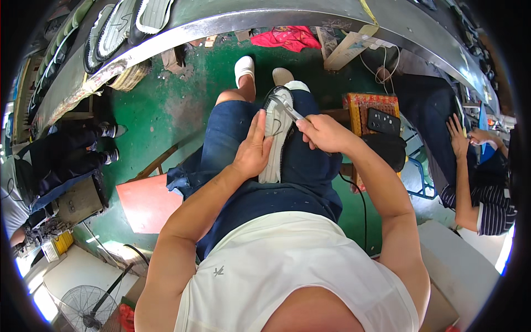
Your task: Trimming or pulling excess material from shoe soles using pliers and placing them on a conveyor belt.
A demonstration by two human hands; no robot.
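A shoe point(271, 160) with its pale grey sole up and a dark rim lies lengthwise on my lap, between my thighs. My left hand point(253, 148) rests against the shoe's left side with the fingers stretched out and the thumb near the sole. A thin dark cord loop point(278, 127) shows on the sole. In my closed right hand point(321, 133) is a metal tool point(292, 112) with a flat shank and a curved head. That head reaches over the toe end of the shoe; its exact kind cannot be made out.
A metal-edged workbench point(221, 19) curves across the front, with several grey soles point(116, 27) at its left. On my right, a patterned stool point(359, 105) bears a black case point(383, 120). Co-workers sit at both sides. A pink board point(146, 202) and a fan point(88, 307) stand left.
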